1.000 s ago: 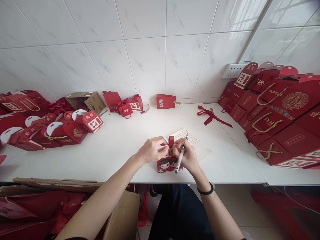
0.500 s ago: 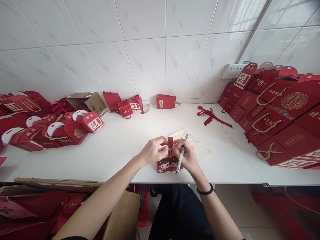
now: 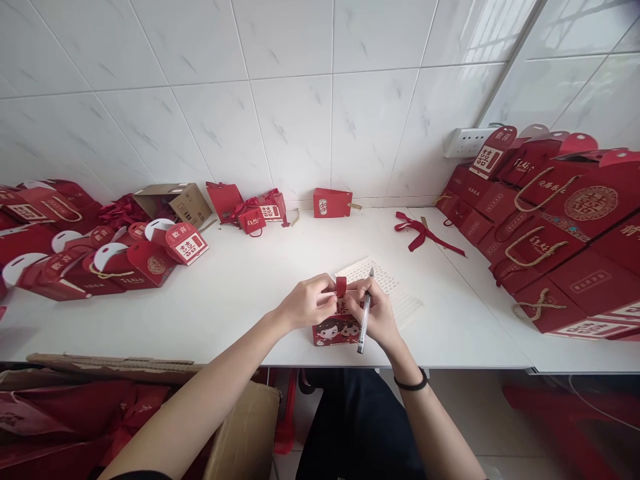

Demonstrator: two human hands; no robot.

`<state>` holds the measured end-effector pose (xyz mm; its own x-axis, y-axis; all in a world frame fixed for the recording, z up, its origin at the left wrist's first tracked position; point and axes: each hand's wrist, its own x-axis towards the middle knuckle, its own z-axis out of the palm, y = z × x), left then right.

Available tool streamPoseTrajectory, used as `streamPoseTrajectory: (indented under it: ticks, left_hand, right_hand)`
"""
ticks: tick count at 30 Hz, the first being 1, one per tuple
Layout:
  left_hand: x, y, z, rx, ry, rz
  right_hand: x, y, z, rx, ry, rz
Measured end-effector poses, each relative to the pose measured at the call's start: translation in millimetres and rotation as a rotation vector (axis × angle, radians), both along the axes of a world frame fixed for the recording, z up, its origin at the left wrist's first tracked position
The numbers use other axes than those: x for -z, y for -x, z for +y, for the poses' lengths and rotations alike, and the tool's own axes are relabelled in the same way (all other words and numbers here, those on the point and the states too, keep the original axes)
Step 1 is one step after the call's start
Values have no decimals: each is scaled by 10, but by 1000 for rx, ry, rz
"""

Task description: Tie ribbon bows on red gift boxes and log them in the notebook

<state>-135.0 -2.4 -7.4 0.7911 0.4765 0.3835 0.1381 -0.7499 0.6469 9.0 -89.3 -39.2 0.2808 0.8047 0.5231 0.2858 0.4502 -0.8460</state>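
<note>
One small red box [image 3: 337, 333], printed with two cartoon figures, stands near the worktop's [image 3: 225, 327] near edge, directly below and between the fingers of two hands. The left hand [image 3: 309, 301] pinches the box's top edge; the right hand's [image 3: 376, 312] fingers close at the top too, with one pen [image 3: 365, 325] tucked in them, crossing before the box's right side. One red loop [image 3: 341, 287] rises between the hands. One handwritten sheet [image 3: 403, 303] lies beyond, partly covered by the right hand. Far centre, one red carton [image 3: 334, 203]; red boxes are heaped left and right, too overlapped to count.

Black wristband [image 3: 412, 388], dark trousers [image 3: 360, 427], seemingly dark sleeves [image 3: 141, 475]
</note>
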Motion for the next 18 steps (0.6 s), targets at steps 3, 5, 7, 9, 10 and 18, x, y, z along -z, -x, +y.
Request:
streamPoseTrajectory:
  ticks: [3,5,7,9,10,18]
  left_hand:
    - [5,-2,2,-2,-38,-3]
    - [2,-7,1,-2,-66,-12]
    - [-3,-13,0,1,-76,-20]
    - [-7,-20,-2,-2,-55,-15]
    - [-9,-22,-3,-1,-34,-10]
    - [-67,-1,-4,20,171,-2]
  right_hand:
    - [-26,6,0,-13,12,21]
    - [-41,5,5,-27,18,36]
    - [-51,-4,12,-39,17,42]
    - [-55,-25,22,-53,10,44]
    - [-55,-39,27,-65,6,45]
    - [-30,-110,16,-143,15,37]
